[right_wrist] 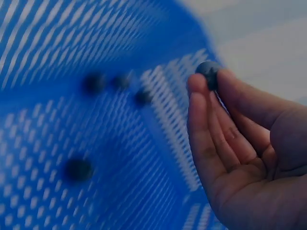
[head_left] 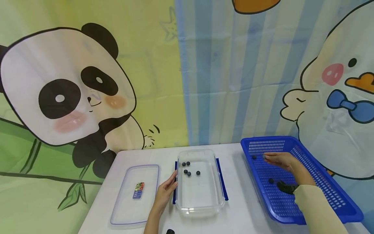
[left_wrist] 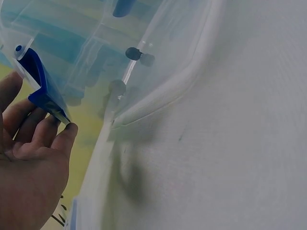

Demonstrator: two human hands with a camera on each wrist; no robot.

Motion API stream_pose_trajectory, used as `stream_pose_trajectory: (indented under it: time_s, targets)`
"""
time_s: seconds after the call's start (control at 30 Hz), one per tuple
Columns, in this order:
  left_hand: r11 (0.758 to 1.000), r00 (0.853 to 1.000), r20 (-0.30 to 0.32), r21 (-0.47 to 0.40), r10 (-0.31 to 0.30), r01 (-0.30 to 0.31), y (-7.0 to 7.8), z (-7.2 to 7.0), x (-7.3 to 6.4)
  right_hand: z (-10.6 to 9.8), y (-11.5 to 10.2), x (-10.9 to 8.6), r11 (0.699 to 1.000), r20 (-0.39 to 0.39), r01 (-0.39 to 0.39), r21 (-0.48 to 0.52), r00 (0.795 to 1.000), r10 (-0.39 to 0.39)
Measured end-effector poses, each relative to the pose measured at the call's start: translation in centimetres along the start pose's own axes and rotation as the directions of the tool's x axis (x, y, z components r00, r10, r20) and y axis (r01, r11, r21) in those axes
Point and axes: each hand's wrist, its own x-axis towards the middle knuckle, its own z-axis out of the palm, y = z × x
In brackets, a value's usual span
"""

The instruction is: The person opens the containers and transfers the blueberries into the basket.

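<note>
Right hand (head_left: 281,160) held 1 blueberry (right_wrist: 208,70) in a fingertip pinch, over the blue basket (head_left: 281,204) (where 4 other blueberries (right_wrist: 78,170) lay, per the right wrist view). Left hand (head_left: 164,191) touched the blue latch (left_wrist: 48,98) on the clear container (head_left: 201,195), its grip there impossible to tell; the container held 5 loose blueberries (head_left: 198,173).

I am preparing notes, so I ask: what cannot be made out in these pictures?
Head view: print on the small multicoloured rectangular label, too small.
Head view: black object, cut off by the bottom edge.
Right wrist view: details of round dark berries in the blue plastic basket, blurred.
</note>
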Motion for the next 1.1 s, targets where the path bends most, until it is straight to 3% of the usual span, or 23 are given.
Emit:
stream_pose_trajectory:
  time_s: [0.13, 0.23, 0.43, 0.5, 0.6, 0.73, 0.93, 1.1]
  targets:
    - [1.000, 1.000, -0.002, -0.003, 0.010, -0.010, -0.1, 0.0, 0.0, -1.2, 2.4, 0.1, 0.995, -0.066, -0.066, -0.071, 0.996, 0.062]
    - [1.000, 1.000, 0.003, 0.001, 0.012, -0.012, -0.1, -0.1, 0.0, -1.7, 3.9, 0.3, 0.994, -0.093, -0.112, -0.018, 0.990, 0.110]
    - [1.000, 1.000, 0.011, -0.005, -0.003, 0.003, -0.3, -0.1, 0.1, -2.1, 5.8, 0.4, 0.983, -0.042, -0.131, 0.130, 0.990, 0.137]
    - [1.000, 1.000, 0.007, -0.014, 0.000, 0.000, -0.7, -0.1, 0.2, -2.1, 6.1, 0.5, 0.981, -0.034, -0.130, 0.144, 0.990, 0.136]
    - [1.000, 1.000, -0.005, -0.021, 0.002, -0.002, -1.6, -0.3, 0.6, -2.0, 6.4, 0.6, 0.979, -0.085, -0.140, 0.147, 0.985, 0.153]
    - [1.000, 1.000, -0.021, -0.021, 0.004, -0.005, -2.8, -0.6, 1.0, -1.8, 6.4, 0.8, 0.980, -0.155, -0.164, 0.114, 0.971, 0.181]
    - [1.000, 1.000, -0.022, -0.021, 0.007, -0.007, -3.1, -0.6, 1.0, -1.8, 5.8, 0.6, 0.977, -0.212, -0.161, 0.144, 0.959, 0.189]
    - [0.999, 1.000, -0.015, -0.041, -0.008, 0.007, -2.3, -0.5, 0.8, -0.2, 2.3, 0.0, 0.988, -0.121, -0.041, 0.148, 0.991, 0.059]
